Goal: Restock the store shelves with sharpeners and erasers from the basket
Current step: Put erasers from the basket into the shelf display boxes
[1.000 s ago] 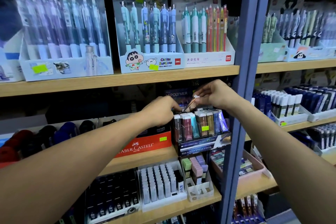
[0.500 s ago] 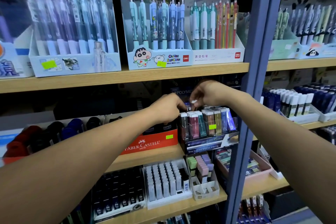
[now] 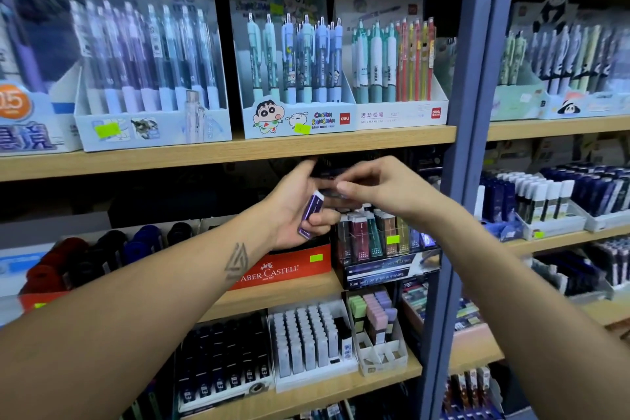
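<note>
- Left hand curled around small purple-and-white sleeved eraser, long axis tilted from upper right down to lower left across the palm
- Right hand just beside it, fingertips pinched on something thin and blurred; could not tell what
- Clear display box of slim stick erasers directly below both hands, nearer the right
- Basket out of view; shelf recess behind hands too dark to read

A purple-sleeved eraser with a white end lies tilted in the palm of the left hand, mid-frame. Just right and below, slim erasers stand upright in a display box on the shelf.
</note>
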{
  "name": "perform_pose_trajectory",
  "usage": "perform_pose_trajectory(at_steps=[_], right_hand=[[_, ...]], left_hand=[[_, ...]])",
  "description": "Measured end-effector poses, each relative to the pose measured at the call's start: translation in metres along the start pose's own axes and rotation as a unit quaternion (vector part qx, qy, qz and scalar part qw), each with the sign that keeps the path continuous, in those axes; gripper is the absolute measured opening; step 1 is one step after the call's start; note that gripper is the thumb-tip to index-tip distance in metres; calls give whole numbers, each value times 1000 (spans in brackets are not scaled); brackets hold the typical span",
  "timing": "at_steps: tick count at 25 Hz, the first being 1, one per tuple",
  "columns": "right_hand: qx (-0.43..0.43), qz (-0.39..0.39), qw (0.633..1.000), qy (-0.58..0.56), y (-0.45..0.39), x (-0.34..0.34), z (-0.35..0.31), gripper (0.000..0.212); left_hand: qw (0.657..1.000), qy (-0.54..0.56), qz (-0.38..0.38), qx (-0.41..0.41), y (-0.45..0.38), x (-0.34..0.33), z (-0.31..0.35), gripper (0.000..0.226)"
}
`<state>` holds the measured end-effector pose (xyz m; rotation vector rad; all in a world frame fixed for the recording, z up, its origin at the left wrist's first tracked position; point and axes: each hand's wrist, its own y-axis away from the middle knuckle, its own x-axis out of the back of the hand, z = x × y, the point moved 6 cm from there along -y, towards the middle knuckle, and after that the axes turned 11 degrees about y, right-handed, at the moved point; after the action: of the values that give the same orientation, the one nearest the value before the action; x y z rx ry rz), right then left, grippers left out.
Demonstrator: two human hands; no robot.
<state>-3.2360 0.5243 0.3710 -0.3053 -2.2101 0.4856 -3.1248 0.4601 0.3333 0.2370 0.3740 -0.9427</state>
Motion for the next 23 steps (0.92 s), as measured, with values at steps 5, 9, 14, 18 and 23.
perform_pose_trajectory(at_steps=[5, 9, 14, 18, 23], right_hand=[[-5, 42, 996, -75, 21, -20, -15, 14], [-17, 35, 984, -174, 25, -12, -10, 17], [-85, 150, 977, -130, 40, 42, 25, 15], [-81, 166, 982, 44, 46, 82, 42, 11], [-81, 104, 934, 332, 38, 102, 50, 12]], left_hand=[[998, 2, -50, 33, 9, -15, -9, 65], [998, -32, 41, -29, 6, -10, 1, 53], [890, -366, 190, -194, 13, 14, 25, 16], [734, -625, 53, -263, 11, -21, 11, 31], [623, -750, -53, -214, -8, -50, -26, 53]])
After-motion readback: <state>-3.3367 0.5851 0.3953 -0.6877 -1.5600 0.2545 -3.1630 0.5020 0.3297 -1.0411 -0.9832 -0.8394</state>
